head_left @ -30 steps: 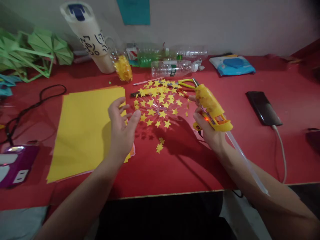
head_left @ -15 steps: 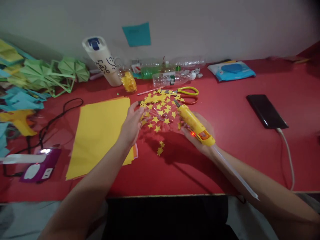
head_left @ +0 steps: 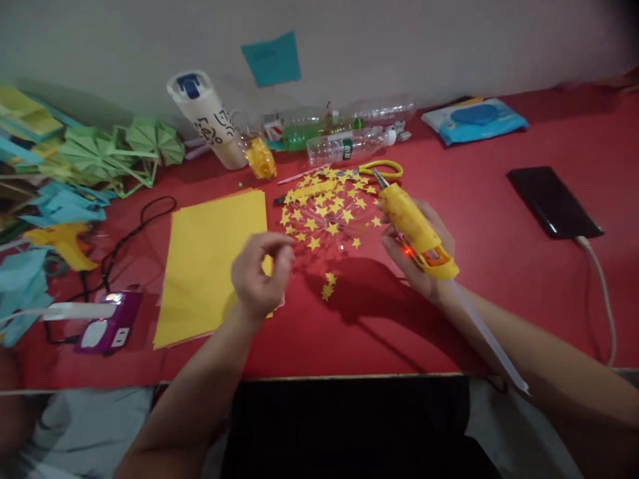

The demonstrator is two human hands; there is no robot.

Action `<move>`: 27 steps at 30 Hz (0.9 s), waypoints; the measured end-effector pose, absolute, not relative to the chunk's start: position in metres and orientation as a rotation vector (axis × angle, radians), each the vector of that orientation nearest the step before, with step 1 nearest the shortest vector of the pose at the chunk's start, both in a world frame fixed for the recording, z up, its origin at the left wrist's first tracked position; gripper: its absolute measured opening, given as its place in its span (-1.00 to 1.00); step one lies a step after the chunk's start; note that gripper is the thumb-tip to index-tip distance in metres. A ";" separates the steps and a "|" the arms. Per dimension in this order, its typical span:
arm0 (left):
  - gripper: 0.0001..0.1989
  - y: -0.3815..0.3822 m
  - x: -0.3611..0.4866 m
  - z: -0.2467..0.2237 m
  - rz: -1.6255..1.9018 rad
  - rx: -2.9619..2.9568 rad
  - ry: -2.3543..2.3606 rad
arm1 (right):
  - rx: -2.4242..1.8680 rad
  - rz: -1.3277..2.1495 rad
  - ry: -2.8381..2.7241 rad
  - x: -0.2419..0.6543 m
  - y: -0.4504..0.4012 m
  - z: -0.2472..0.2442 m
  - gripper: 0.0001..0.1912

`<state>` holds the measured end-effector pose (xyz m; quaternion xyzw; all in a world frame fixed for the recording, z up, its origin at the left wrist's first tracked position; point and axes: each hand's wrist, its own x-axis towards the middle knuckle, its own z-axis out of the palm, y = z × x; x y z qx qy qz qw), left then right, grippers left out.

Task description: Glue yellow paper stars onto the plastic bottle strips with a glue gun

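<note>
In my right hand (head_left: 424, 233) is a yellow hot glue gun (head_left: 417, 226), its nozzle pointing up and left and a small red light glowing on it. A long translucent glue stick (head_left: 489, 339) sticks out of its back end. My left hand (head_left: 259, 273) hovers over the right edge of the yellow paper stack (head_left: 214, 259), thumb and forefinger curled together in a pinch; anything between the tips is too small to make out. Between the hands stands a clear plastic piece (head_left: 327, 223) dotted with several yellow paper stars. A few loose stars (head_left: 328, 286) lie in front of it.
Scissors (head_left: 382, 168) and a yellow cutter (head_left: 309, 191) lie behind the stars. Plastic bottles (head_left: 349, 146) and a tumbler (head_left: 210, 120) line the wall. A phone (head_left: 554, 201) and wipes pack (head_left: 474, 121) are right; another glue gun (head_left: 64, 243) and purple power strip (head_left: 110, 322) left.
My left hand has come away from the starred plastic piece, back toward me. The glue gun in my right hand has moved slightly right, away from the stars. The whole view has shifted a little.
</note>
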<state>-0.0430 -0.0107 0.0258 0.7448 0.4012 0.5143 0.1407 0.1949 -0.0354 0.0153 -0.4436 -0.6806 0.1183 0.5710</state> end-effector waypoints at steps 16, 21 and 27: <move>-0.83 -0.005 -0.041 0.023 0.125 2.211 1.003 | -1.015 0.129 -1.716 0.193 -0.037 0.023 -0.96; -0.86 -0.006 -0.035 0.013 0.170 2.308 0.924 | -0.982 0.108 -1.714 0.192 -0.036 0.022 -0.95; -0.82 -0.004 -0.034 -0.001 0.283 2.345 0.916 | -1.015 0.162 -1.699 0.191 -0.036 0.020 -0.95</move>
